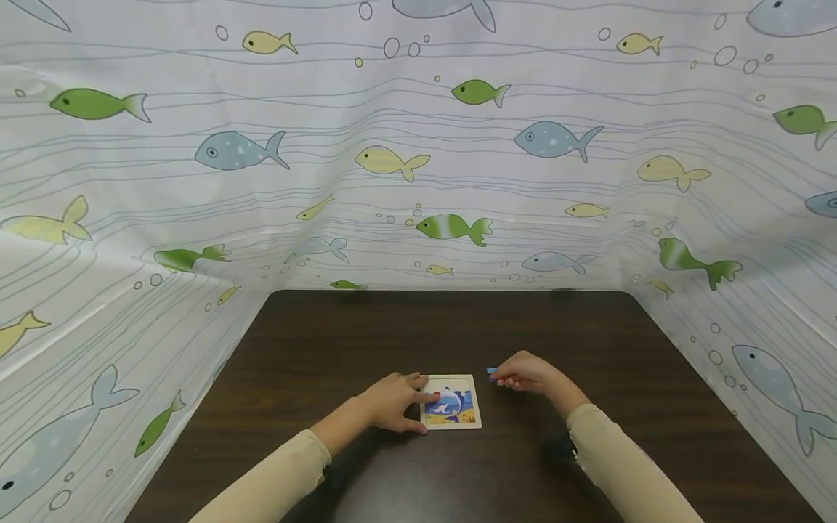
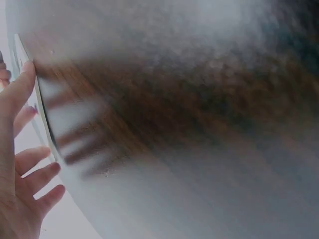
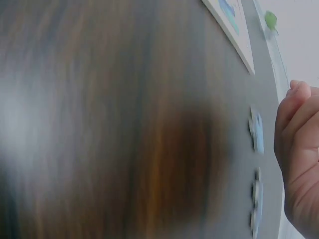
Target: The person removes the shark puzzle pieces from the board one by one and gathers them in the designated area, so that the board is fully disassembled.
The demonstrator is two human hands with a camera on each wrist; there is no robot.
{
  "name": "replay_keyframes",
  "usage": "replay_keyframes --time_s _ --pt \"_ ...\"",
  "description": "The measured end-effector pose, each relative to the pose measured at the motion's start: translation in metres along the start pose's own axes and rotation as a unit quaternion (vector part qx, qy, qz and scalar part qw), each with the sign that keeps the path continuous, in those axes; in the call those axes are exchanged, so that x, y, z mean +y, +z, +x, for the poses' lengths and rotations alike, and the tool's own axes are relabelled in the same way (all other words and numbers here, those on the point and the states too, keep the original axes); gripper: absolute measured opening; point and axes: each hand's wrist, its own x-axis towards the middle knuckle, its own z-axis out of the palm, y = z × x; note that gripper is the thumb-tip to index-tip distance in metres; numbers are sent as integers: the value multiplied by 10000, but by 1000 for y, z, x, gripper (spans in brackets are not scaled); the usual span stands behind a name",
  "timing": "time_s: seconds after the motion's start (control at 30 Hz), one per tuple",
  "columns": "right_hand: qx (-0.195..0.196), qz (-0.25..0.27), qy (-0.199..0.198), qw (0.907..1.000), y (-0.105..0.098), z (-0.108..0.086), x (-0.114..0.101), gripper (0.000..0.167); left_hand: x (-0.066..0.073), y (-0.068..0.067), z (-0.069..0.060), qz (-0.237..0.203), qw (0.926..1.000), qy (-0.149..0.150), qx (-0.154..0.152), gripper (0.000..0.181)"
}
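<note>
A square puzzle board (image 1: 477, 407) with a pale frame lies on the table; its picture shows a dolphin, and the upper part of its inside is pale. My left hand (image 1: 392, 402) rests at its left side with fingers spread, one reaching over the picture. Just right of the board, my right hand (image 1: 526, 372) has curled fingers, and its fingertips overlap a blue puzzle piece (image 1: 491, 370) in the head view. Whether they pinch a piece is hidden. The right wrist view shows one puzzle piece (image 3: 257, 130) and more pieces (image 3: 256, 206) lying below that hand.
The dark wooden table (image 1: 366, 327) extends around the board on all sides. A white sheet (image 1: 392, 254) printed with fish hangs along the back and both sides of the table.
</note>
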Motion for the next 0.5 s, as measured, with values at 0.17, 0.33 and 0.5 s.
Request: replay_keyframes --time_s 0.17,0.33,0.5 --pt "-61 -146 25 9999 21 9 -4 12 3 -2 1 -41 9997 176 180 67" --pt "-140 -226 -20 9996 35 16 -6 15 6 -2 4 -102 9995 274 141 64" --pt "-287 -289 -82 9991 46 19 -6 23 9 1 4 -60 9996 261 -64 61"
